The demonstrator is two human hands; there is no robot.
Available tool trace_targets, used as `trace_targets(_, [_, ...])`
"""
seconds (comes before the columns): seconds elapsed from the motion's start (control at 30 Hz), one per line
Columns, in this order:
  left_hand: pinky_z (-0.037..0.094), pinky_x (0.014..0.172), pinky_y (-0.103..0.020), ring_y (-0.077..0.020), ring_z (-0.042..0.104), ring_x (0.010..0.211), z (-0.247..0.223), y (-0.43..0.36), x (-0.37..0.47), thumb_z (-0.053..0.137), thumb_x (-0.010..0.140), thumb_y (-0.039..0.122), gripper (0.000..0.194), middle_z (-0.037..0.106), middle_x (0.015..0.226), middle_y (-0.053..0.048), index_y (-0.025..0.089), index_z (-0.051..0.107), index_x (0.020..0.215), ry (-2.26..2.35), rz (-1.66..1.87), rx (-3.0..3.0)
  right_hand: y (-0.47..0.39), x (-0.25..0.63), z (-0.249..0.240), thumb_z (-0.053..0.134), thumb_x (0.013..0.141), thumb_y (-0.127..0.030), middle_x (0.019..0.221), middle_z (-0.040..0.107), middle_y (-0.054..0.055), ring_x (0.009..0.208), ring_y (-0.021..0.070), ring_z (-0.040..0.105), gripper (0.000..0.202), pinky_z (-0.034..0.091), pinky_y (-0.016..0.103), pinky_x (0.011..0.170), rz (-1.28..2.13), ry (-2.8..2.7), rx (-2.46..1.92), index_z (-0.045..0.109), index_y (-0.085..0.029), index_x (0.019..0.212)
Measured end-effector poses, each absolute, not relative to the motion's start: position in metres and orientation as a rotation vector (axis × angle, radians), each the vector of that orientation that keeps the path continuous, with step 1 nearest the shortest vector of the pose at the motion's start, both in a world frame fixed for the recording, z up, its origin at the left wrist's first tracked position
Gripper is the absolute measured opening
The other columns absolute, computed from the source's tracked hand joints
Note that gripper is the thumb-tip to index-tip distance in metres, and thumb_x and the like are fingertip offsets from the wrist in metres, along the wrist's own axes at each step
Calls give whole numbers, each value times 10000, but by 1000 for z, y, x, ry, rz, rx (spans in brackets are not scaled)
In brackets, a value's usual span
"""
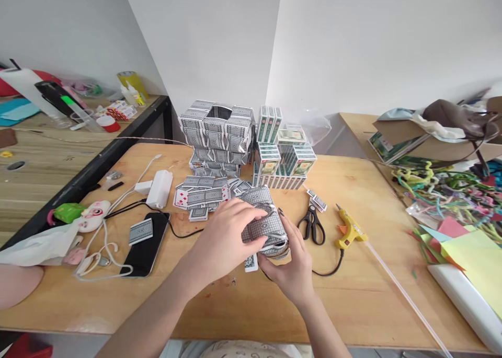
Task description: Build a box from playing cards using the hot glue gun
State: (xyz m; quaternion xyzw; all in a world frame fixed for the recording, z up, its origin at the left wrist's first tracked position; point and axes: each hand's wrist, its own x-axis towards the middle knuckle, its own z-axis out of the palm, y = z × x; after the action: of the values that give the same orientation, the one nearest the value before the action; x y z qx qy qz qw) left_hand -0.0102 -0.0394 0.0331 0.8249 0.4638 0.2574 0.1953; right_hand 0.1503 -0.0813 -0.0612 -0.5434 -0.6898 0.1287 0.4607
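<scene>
Low over the table, between my hands, is a block built of folded playing cards (261, 196) with grey patterned backs. My left hand (231, 230) bends over its left and top side, thumb and forefinger pressed to the cards. From the right, my right hand (292, 264) grips the block's lower edge and side. A single playing card (251, 263) shows below it. Loose playing cards (206, 196) lie in a pile behind my left hand. Farther back stands a larger structure of folded cards (217, 133) with an opening in its top.
Stacked card boxes (280, 180) stand at the back. To the right lie black scissors (312, 226) and a yellow glue gun (349, 232) with a long glue stick. A phone (147, 248), white cables and a power adapter (160, 189) are on the left. Coloured paper (470, 248) covers the right edge.
</scene>
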Motion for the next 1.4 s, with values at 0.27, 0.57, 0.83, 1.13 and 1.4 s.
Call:
trace_targets(0.27, [415, 892, -405, -208, 473, 970, 27, -42, -9, 624, 683, 190, 151, 552, 959, -42, 212, 638, 832, 1386, 825, 2185, -83, 149, -63, 645, 671, -236, 1270, 495, 116, 1171, 289, 464, 705, 427, 469, 947, 319, -1674, -1341, 362, -196, 1316])
trace_targets(0.57, [427, 839, -395, -208, 482, 931, 31, -42, -3, 616, 673, 145, 156, 566, 911, -40, 202, 654, 813, 1368, 841, 2181, -84, 149, -67, 661, 675, -256, 1251, 510, 122, 1149, 289, 488, 711, 448, 457, 925, 306, -1658, -1360, 355, -193, 1315])
trace_targets(0.83, [359, 854, -412, -197, 481, 935, 24, -46, -1, 566, 759, 195, 107, 569, 932, -34, 196, 643, 835, 1348, 814, 2345, -86, 153, -63, 651, 692, -257, 1268, 497, 120, 1167, 278, 475, 703, 441, 439, 938, 337, -1670, -1371, 347, -185, 1322])
trace_targets(1.13, [362, 832, -366, -183, 470, 922, 41, -33, -6, 496, 820, 213, 137, 559, 898, -27, 165, 585, 726, 1110, 575, 2630, -87, 156, -63, 663, 680, -245, 1297, 475, 111, 1183, 277, 460, 728, 429, 440, 954, 359, -1702, -1366, 337, -200, 1330])
trace_targets(1.4, [334, 823, -354, -166, 456, 887, 45, -31, -7, 456, 842, 170, 212, 541, 799, -18, 150, 540, 648, 1050, 525, 2677, -88, 155, -64, 664, 669, -232, 1299, 474, 105, 1197, 277, 445, 744, 413, 442, 971, 333, -1725, -1349, 338, -201, 1337])
